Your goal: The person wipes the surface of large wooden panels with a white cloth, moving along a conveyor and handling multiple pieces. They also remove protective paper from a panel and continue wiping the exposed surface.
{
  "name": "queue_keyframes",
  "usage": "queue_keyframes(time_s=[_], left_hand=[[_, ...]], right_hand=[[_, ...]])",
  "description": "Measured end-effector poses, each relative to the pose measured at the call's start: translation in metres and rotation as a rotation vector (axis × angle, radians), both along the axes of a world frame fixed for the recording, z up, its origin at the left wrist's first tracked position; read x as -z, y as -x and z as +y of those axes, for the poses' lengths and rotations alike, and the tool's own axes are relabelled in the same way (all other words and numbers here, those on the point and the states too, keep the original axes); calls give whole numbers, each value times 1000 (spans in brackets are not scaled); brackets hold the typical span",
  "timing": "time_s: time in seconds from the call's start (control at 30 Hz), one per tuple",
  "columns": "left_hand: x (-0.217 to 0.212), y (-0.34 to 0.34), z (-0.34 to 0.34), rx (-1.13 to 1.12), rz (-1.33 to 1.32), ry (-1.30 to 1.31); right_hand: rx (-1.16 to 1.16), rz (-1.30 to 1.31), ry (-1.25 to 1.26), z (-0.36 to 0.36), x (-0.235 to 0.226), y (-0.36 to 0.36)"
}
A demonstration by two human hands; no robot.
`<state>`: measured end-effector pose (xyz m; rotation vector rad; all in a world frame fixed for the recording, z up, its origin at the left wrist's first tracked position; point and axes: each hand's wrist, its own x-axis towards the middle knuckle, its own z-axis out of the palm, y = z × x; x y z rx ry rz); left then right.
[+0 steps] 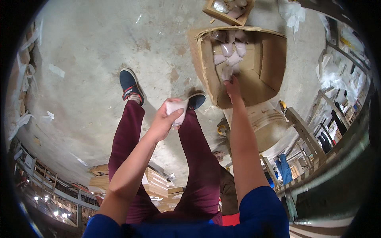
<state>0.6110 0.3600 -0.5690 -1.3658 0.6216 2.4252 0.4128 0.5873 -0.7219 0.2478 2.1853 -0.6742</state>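
Note:
My left hand [160, 121] is closed around a small white plastic packet [176, 106], held out in front of my legs with the thumb across it. My right hand [233, 89] reaches inside a large open cardboard box [273, 59]. Its fingers pinch the near end of a clear packet of pale pinkish filling [227, 73]. Beyond that packet, several similar pinkish packets [239, 48] lie piled toward the far left part of the box. The fingertips of my right hand are partly hidden.
A wooden box [228, 17] with more packets stands beyond the cardboard box. A pale round bucket [266, 126] is just on its near side. Wooden frames [305, 133] and crumpled plastic sheeting [332, 69] line the right. Stacked boards [156, 183] lie behind my legs.

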Motion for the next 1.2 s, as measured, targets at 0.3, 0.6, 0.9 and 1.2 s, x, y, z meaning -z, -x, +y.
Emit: queue_keyframes(time_s=[0.3, 0.6, 0.9, 1.2], left_hand=[[-100, 30, -17, 104, 60, 209], [-216, 25, -78, 262, 230, 311], [-316, 26, -157, 208, 283, 49], [-368, 16, -182, 452, 329, 355]], right_hand=[[412, -54, 507, -77, -182, -65], [457, 24, 461, -99, -328, -130], [333, 873, 57, -98, -454, -69], [573, 654, -446, -143, -480, -11]])
